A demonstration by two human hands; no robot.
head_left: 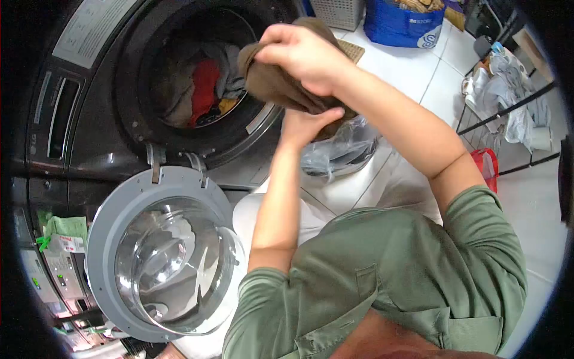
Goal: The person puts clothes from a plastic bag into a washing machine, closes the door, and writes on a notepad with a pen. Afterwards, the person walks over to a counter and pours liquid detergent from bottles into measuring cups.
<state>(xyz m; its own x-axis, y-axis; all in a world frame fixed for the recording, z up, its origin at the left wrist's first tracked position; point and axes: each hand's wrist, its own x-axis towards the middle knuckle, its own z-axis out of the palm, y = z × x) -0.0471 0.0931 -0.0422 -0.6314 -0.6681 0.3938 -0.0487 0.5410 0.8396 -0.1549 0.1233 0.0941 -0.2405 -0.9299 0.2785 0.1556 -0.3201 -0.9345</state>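
Observation:
A brown cloth garment (pixel 270 82) hangs bunched between my two hands, just outside the round washing machine opening. What kind of garment it is, I cannot tell. My right hand (pixel 308 58) pinches the upper part, its fingers curled into the fabric. Lower down, my left hand (pixel 306 127) grips the same cloth with the thumb on top and most fingers hidden behind it. Inside the dark drum (pixel 197 39) lies mixed laundry, with a red cloth (pixel 205 87) and a grey cloth (pixel 230 67) near its mouth.
The machine's round glass door (pixel 173 257) hangs wide open at lower left. Below my hands stands a container lined with clear plastic (pixel 338 157). A blue bag (pixel 394 27) and a pale perforated basket (pixel 336 13) sit farther back. On the right is a metal rack (pixel 508 110) with plastic bags.

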